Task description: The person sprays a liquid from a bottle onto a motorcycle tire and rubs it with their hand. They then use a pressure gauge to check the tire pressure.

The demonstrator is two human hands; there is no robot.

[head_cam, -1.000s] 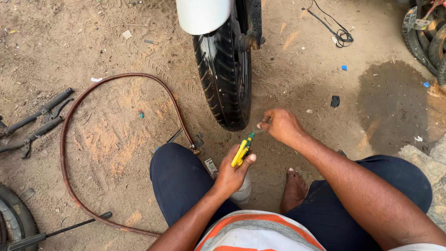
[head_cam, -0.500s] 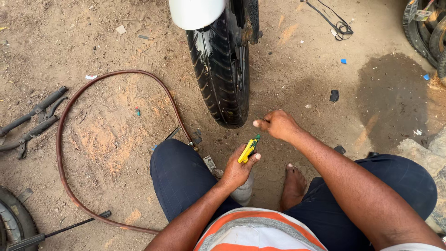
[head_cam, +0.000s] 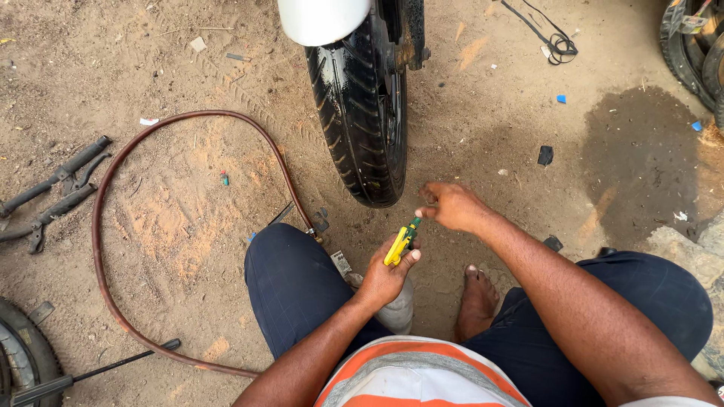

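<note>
Yellow-and-green hand tool [head_cam: 400,243] sits gripped in the left hand [head_cam: 386,273], raised above the person's lap, its dark tip pointing up toward the right hand [head_cam: 451,206]. That right hand is loosely curled, fingertips pinched at the tool's tip; whether it holds anything small cannot be told. Just beyond both hands stands a black motorcycle tyre [head_cam: 362,113] under a white mudguard [head_cam: 323,19], on sandy ground. A reddish hose [head_cam: 136,249] loops to the left, with dark metal tools [head_cam: 53,192] farther out. Keeping the tool steady while the fingertips work at its tip would likely serve best.
</note>
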